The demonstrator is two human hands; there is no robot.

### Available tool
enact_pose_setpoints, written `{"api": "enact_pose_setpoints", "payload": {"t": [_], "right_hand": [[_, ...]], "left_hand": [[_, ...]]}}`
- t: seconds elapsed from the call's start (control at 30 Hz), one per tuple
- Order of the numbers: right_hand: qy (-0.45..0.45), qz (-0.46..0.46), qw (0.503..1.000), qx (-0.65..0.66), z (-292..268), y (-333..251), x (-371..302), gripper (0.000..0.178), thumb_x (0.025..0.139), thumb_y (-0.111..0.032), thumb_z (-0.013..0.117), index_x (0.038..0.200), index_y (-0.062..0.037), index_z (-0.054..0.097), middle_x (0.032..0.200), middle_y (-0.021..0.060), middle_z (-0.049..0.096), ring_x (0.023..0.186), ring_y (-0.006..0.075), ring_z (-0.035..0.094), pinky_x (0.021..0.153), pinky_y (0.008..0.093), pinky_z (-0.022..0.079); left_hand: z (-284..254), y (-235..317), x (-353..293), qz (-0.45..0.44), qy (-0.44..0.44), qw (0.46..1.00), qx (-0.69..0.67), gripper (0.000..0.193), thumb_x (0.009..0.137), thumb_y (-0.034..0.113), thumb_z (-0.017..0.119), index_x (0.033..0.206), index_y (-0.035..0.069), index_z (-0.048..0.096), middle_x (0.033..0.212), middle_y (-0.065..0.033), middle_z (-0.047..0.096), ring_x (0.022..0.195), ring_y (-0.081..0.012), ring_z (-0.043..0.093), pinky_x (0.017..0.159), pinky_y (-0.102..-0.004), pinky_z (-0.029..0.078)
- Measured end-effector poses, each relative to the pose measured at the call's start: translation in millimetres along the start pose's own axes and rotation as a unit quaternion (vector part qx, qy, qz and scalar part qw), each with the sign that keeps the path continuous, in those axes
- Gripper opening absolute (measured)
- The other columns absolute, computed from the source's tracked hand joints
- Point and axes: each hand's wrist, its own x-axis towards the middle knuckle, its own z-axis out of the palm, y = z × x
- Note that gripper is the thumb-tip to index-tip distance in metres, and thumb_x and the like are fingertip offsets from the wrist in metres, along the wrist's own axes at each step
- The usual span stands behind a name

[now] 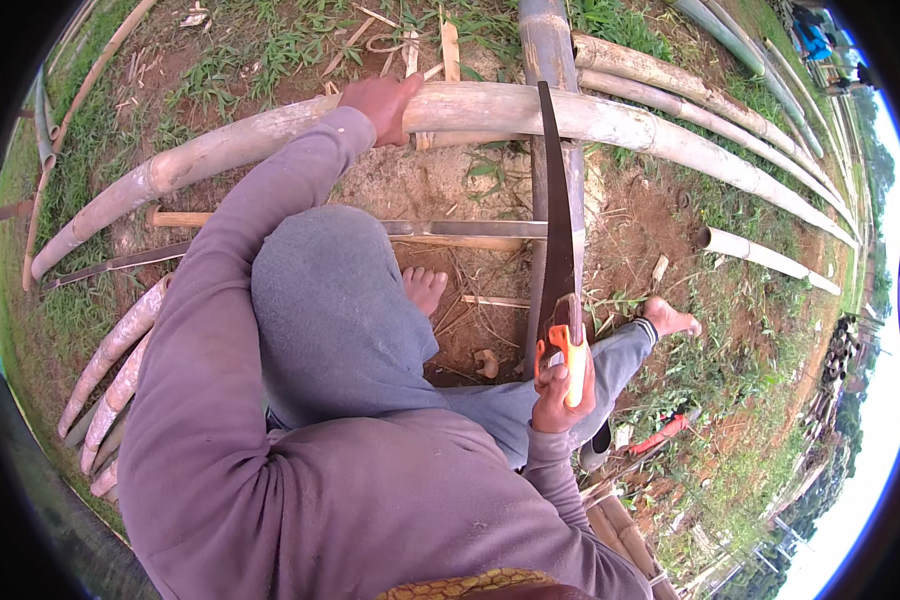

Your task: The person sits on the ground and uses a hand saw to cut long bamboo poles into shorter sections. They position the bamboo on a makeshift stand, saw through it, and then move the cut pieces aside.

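Observation:
A thick pale bamboo pole point(610, 118) runs crosswise in front of me, over a grey bamboo pole point(548, 45) that points away from me. My left hand point(382, 105) is closed over the crosswise pole, left of where the two cross. In my right hand point(562, 392) is the orange and yellow handle of a handsaw point(562, 235). Its long dark blade points away from me, with the tip end across the thick pole near the crossing. Whether the teeth have cut into the bamboo cannot be made out.
Beyond my bent knee lies a long flat strip point(460, 228) beside a wooden stick. Several bamboo poles point(690, 80) lie at the far right, more point(120, 345) at the left. A short bamboo piece point(770, 258) and a red-handled tool point(660, 433) rest on the right-hand ground.

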Motion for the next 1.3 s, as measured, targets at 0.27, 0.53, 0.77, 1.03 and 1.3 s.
{"api": "enact_pose_setpoints", "payload": {"t": [0.27,0.53,0.77,1.03,1.3], "right_hand": [[0.014,-0.028,0.999,0.035,114.1,-9.2,182.6,0.029,0.107,-0.014,0.069,0.131,0.0025,0.068,0.087,0.0014,0.069,0.066,0.0054,0.059,0.056,0.0222,0.048],[0.028,-0.049,0.998,-0.017,17.2,6.0,2.1,0.054,0.108,-0.027,0.067,0.147,0.0088,0.057,0.098,0.0107,0.075,0.057,0.003,0.053,0.048,0.0205,0.04],[0.0,-0.023,1.0,0.017,107.7,-8.2,182.6,0.03,0.107,-0.014,0.068,0.132,0.0033,0.067,0.081,-0.0005,0.067,0.064,0.005,0.058,0.055,0.0217,0.045],[0.011,0.028,0.996,0.088,31.1,9.2,25.7,0.046,0.108,-0.012,0.063,0.148,0.0088,0.053,0.126,0.0205,0.07,0.084,0.0152,0.067,0.084,0.0332,0.064],[-0.002,-0.015,1.0,-0.006,95.1,4.4,161.1,0.03,0.107,-0.011,0.067,0.133,0.0042,0.066,0.095,0.0048,0.072,0.069,0.0063,0.061,0.061,0.0232,0.051]], "left_hand": [[2.2,3.2,7.2,0.01,0.016,1.0,0.001,0.084,0.073,0.032,0.092,0.145,0.016,0.051,0.123,-0.0184,0.069,0.114,-0.0405,0.07,0.095,-0.0511,0.057],[9.2,-5.8,3.0,0.008,0.009,1.0,0.003,0.083,0.073,0.032,0.092,0.144,0.016,0.051,0.124,-0.0184,0.069,0.113,-0.0405,0.071,0.095,-0.05,0.058],[5.5,8.5,7.0,0.013,0.014,1.0,0.002,0.083,0.072,0.032,0.092,0.143,0.016,0.052,0.123,-0.0176,0.069,0.113,-0.0396,0.07,0.094,-0.0502,0.058],[4.1,-3.2,-2.8,-0.003,0.016,1.0,-0.006,0.076,0.075,0.031,0.092,0.139,0.015,0.055,0.121,-0.0184,0.071,0.112,-0.0399,0.072,0.094,-0.0514,0.059],[12.7,11.8,5.2,0.013,0.011,1.0,-0.002,0.083,0.072,0.032,0.092,0.143,0.018,0.051,0.122,-0.0173,0.069,0.113,-0.0397,0.071,0.095,-0.0513,0.057]]}}
